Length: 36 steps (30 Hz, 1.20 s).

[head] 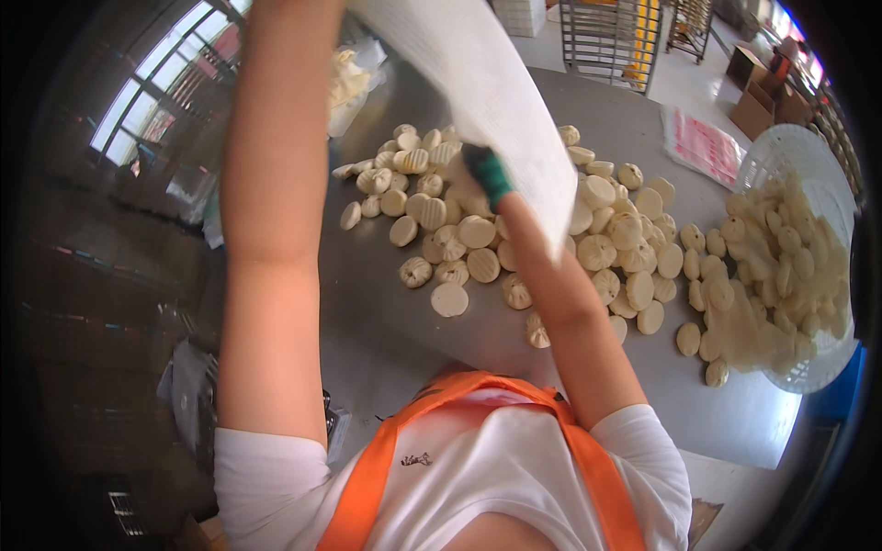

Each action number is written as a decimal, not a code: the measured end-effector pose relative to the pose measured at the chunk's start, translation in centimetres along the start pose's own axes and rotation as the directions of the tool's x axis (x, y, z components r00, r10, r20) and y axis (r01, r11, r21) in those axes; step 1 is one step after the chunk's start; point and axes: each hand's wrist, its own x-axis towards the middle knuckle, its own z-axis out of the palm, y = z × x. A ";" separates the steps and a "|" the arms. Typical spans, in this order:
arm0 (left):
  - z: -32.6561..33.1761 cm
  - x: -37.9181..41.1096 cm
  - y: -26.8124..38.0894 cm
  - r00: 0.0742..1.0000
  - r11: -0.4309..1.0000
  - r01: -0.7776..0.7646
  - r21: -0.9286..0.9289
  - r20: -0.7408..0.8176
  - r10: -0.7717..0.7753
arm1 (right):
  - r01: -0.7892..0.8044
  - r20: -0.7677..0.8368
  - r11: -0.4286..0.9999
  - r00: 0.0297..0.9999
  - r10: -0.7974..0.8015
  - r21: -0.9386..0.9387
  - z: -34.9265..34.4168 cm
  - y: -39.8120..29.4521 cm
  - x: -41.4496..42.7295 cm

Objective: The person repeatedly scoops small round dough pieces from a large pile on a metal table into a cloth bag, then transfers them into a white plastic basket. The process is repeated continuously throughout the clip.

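Note:
My left arm reaches up past the top edge of the picture, so my left hand is out of view. My right hand (488, 172), in a green and dark glove, is over the pile of small pale buns (475, 232), against the edge of a large white sheet (510, 103). Blur and the sheet hide its fingers, and its grip cannot be made out. The sheet hangs slantwise from the top of the view and covers some of the buns. Some buns show pleated tops, others flat or ridged undersides. They lie loosely across a grey metal table (372, 289).
At the right, a clear plastic basket (765, 151) lies tilted, with many buns in and before it. Flat plastic packaging with red print (706, 144) lies near the far table edge. Beyond stand a metal rack (606, 41) and cardboard boxes (754, 107).

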 end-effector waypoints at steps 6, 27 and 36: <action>-5.1 -2.1 -3.6 0.985 0.984 0.174 -0.037 0.022 -0.173 | 0.189 0.079 0.834 0.982 -0.173 -0.518 -5.9 0.6 3.3; -12.9 -13.4 -39.7 0.467 0.191 0.729 -0.657 0.273 -0.841 | 0.224 0.255 0.184 0.952 0.168 -0.957 -2.8 6.7 5.9; -14.7 -17.7 -52.0 0.424 0.151 0.792 -0.591 0.355 -0.834 | 0.020 0.082 0.150 0.906 0.416 -0.988 -2.1 10.0 7.2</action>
